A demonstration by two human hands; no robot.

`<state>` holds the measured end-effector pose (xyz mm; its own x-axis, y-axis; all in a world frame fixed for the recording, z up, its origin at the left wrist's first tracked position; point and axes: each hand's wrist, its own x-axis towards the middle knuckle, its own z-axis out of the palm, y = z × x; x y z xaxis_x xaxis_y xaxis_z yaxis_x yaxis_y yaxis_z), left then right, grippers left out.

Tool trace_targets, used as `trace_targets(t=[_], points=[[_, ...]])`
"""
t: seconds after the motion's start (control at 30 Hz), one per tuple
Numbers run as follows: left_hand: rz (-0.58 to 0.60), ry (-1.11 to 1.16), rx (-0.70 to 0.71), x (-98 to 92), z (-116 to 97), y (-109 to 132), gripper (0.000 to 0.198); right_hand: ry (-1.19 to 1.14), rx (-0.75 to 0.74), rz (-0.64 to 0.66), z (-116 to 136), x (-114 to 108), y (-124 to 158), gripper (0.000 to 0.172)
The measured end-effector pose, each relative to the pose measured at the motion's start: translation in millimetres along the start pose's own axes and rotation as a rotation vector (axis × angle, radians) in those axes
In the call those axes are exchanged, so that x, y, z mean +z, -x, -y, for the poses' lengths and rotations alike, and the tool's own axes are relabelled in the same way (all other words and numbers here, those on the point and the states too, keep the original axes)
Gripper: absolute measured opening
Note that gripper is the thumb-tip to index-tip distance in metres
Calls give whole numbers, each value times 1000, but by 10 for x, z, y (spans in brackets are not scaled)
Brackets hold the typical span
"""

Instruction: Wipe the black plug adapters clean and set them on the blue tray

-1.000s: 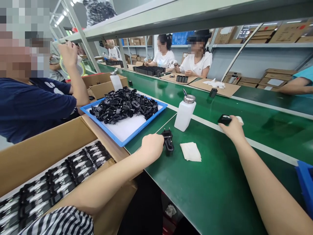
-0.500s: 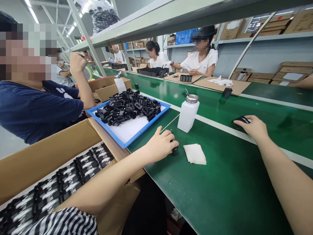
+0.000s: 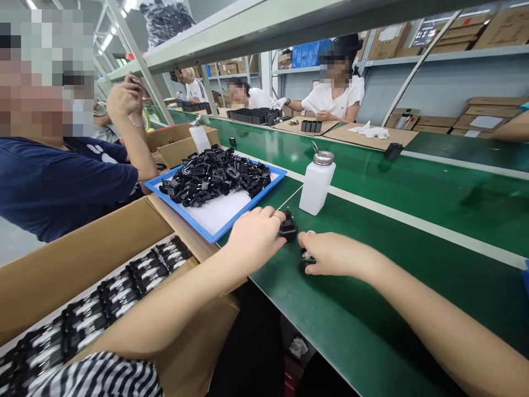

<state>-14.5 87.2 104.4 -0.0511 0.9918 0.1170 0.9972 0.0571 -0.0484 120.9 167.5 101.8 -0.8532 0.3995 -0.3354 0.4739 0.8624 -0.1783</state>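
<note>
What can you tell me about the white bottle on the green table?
The white bottle is a squarish dispenser of cloudy white plastic with rounded shoulders and a shiny metal pump top with a thin curved tab. It stands upright on the green workbench, just beside a white stripe. Whether liquid is inside is hard to tell. Neither the left hand nor the right hand touches it.

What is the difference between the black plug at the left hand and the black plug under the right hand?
The plug at the left hand shows most of its body and stands upright with a prong pointing up, while the plug under the right hand is mostly hidden by the fingers. The first is at the fingertips of the left hand; the second lies beneath the right hand. Both are black and sit close together, apart, on the green belt.
</note>
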Motion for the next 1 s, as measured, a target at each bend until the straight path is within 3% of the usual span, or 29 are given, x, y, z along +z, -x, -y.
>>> trace_targets(t=[0.07, 0.13, 0.23, 0.37, 0.5, 0.6, 0.73, 0.87, 1.0], points=[[207, 76, 3, -39, 32, 107, 30, 0, -8, 42, 52, 66, -10, 36], [405, 137, 56, -5, 46, 171, 35, -82, 24, 72, -61, 39, -4, 49], [533, 229, 103, 135, 23, 161, 48, -198, 136, 4, -379, -51, -12, 54], [470, 485, 70, 357, -51, 53, 53, -185, 217, 21, -689, 31, -133, 60], [336, 722, 115, 553, -90, -13, 38, -123, 185, 64, -745, 170, -249, 26], [298, 818, 124, 649, -77, -34, 38, -158, 135, -7, -656, 128, -221, 12], [336, 916, 131, 689, -45, -50, 37, -310, 128, -142, -357, 7, -94, 16], [328, 921, 117, 673, -38, -44, 35, -254, 27, -74, -67, -20, -8, 13], [378, 964, 141, 649, -41, -45, 32, -133, -98, -46, -29, 0, -9, 19]])
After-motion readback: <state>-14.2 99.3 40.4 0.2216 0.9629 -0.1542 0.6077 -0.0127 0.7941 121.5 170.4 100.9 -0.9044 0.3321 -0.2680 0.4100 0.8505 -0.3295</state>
